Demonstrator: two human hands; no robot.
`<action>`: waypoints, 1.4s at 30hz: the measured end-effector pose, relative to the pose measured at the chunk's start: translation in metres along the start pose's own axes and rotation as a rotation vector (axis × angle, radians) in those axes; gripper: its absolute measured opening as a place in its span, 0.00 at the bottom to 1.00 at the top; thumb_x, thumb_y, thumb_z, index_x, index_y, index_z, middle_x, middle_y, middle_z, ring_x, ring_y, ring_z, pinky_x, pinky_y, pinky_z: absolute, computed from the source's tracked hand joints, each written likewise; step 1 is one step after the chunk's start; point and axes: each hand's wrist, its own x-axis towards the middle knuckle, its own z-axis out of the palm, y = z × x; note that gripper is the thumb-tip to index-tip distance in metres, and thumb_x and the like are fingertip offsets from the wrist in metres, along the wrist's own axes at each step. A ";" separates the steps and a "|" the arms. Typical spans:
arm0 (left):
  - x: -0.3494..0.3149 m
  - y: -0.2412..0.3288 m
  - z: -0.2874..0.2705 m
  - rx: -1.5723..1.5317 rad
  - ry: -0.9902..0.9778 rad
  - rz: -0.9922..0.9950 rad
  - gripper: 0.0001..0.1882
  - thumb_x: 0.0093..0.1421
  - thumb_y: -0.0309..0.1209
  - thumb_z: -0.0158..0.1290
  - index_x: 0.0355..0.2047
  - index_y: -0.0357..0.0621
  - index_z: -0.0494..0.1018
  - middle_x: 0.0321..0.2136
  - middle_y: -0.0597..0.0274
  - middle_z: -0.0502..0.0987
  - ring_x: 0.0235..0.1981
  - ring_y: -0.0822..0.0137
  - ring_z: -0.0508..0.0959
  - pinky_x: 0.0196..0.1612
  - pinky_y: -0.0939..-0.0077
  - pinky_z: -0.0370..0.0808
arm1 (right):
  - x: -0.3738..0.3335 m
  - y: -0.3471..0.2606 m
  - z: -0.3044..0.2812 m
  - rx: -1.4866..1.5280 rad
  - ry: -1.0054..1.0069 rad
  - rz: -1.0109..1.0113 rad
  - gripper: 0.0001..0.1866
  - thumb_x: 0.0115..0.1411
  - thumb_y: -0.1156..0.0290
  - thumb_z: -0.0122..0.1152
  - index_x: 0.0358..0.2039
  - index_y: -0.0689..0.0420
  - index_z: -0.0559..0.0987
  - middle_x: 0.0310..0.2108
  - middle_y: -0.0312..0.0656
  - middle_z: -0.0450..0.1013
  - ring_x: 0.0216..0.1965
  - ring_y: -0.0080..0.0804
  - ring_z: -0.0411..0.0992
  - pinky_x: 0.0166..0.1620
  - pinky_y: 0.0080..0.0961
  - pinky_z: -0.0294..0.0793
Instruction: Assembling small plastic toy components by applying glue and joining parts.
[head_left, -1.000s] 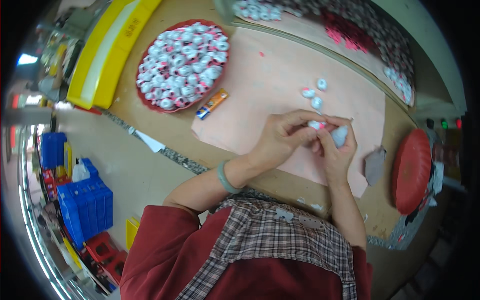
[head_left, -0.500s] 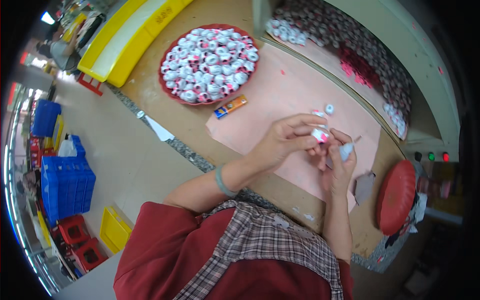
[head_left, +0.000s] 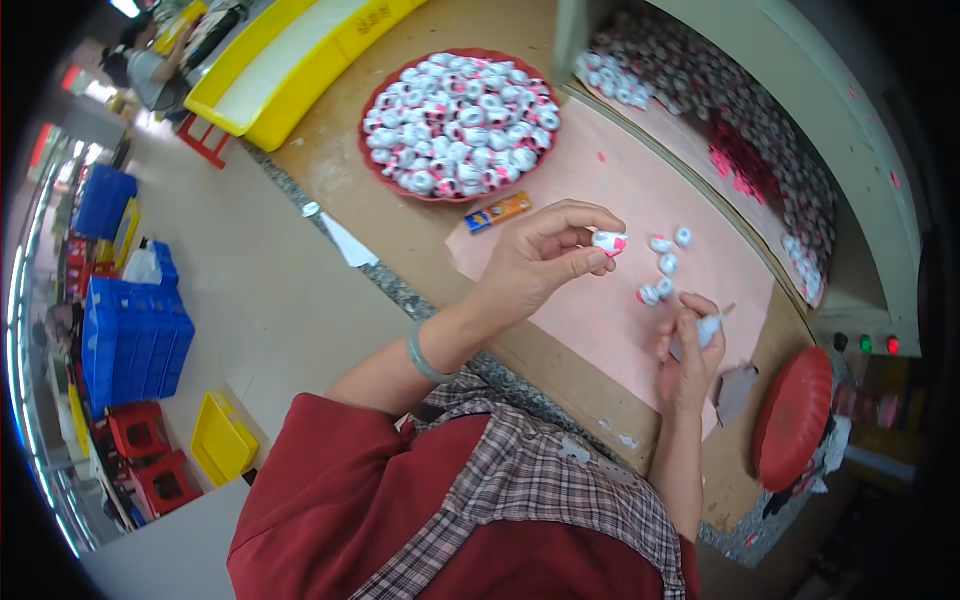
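Observation:
Between the thumb and fingers of my left hand (head_left: pixel 555 250) is a small white piece with a pink patch (head_left: pixel 608 242), raised above the pink sheet (head_left: pixel 590 310). My right hand (head_left: pixel 688 355) is wrapped round a small pale squeeze bottle (head_left: pixel 708 329) with a thin tip pointing up and away. The two hands are apart. Several similar small white pieces (head_left: pixel 668 264) lie loose on the sheet just beyond my right hand. At the far middle, a red scalloped bowl (head_left: pixel 368 165) is heaped with many such white-and-pink pieces.
An orange-and-blue small box (head_left: pixel 498 212) lies near the bowl. A long yellow tray (head_left: pixel 285 110) stands far left. Right are a grey scrap (head_left: pixel 736 392) and an upturned-looking red dish (head_left: pixel 793 420). A pale shelf-like housing (head_left: pixel 850 150) with more pieces rises at the back right.
My hands have drawn apart; the left now holds the white-and-pink piece away from the right hand and its bottle. More loose pieces on the sheet have come into sight.

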 end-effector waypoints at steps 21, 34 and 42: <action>0.001 0.044 -0.066 1.198 0.345 0.495 0.09 0.51 0.17 0.50 0.33 0.37 0.74 0.39 0.55 0.76 0.38 0.59 0.75 0.41 0.71 0.72 | 0.005 -0.013 -0.004 -0.043 0.075 0.002 0.16 0.58 0.71 0.55 0.46 0.60 0.67 0.27 0.38 0.68 0.21 0.19 0.63 0.22 0.13 0.60; 0.077 -0.060 0.032 1.125 -0.303 0.443 0.12 0.47 0.19 0.54 0.35 0.39 0.73 0.37 0.54 0.75 0.39 0.55 0.73 0.42 0.66 0.72 | 0.000 -0.021 -0.031 -0.189 0.147 -0.130 0.19 0.63 0.65 0.48 0.51 0.61 0.66 0.36 0.39 0.66 0.26 0.17 0.65 0.22 0.11 0.58; 0.080 -0.060 0.023 1.259 -0.277 0.354 0.10 0.50 0.22 0.54 0.35 0.38 0.73 0.36 0.55 0.76 0.33 0.61 0.75 0.36 0.69 0.73 | -0.002 -0.021 -0.040 -0.129 0.172 -0.144 0.15 0.62 0.73 0.51 0.49 0.61 0.69 0.37 0.40 0.68 0.25 0.17 0.66 0.20 0.11 0.61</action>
